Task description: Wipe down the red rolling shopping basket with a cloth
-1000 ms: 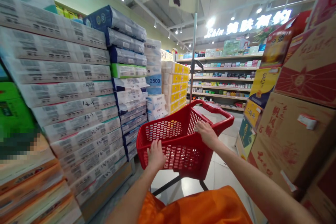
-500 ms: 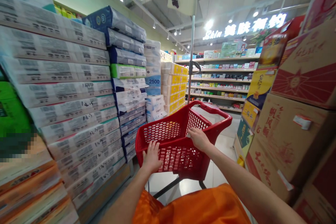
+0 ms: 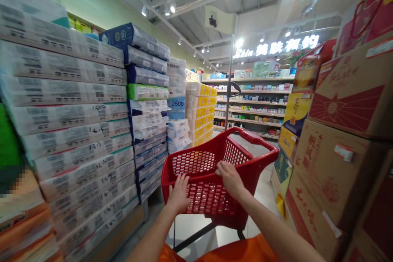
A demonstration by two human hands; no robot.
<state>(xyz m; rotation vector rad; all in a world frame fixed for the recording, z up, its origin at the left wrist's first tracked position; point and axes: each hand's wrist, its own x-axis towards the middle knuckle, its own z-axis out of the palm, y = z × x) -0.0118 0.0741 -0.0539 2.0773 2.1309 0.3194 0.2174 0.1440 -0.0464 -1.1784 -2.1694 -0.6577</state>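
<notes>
A red plastic shopping cart [image 3: 211, 196] with perforated basket walls stands right in front of me, turned sideways, its handle toward the right. My left hand [image 3: 179, 196] lies against the near side of the basket by its left corner, fingers stretched out and apart. Over the near rim, farther right, my right hand [image 3: 231, 178] has its fingers bent, closed around the edge. Its fingertips are partly hidden behind the rim. A tall pole with a pale flag [image 3: 219, 19] rises behind the cart.
High stacks of wrapped paper packs [image 3: 73, 106] line the left side, with blue packs [image 3: 147, 57] and yellow-and-white packs [image 3: 201, 110] beyond. Cardboard cartons [image 3: 331, 168] are piled close on the right. Product shelves [image 3: 254, 110] span the back. Pale floor [image 3: 260, 196] shows around the cart.
The cart and both hands sit slightly lower and farther right in view, as the whole view has shifted. My right hand's fingers look a little looser on the rim.
</notes>
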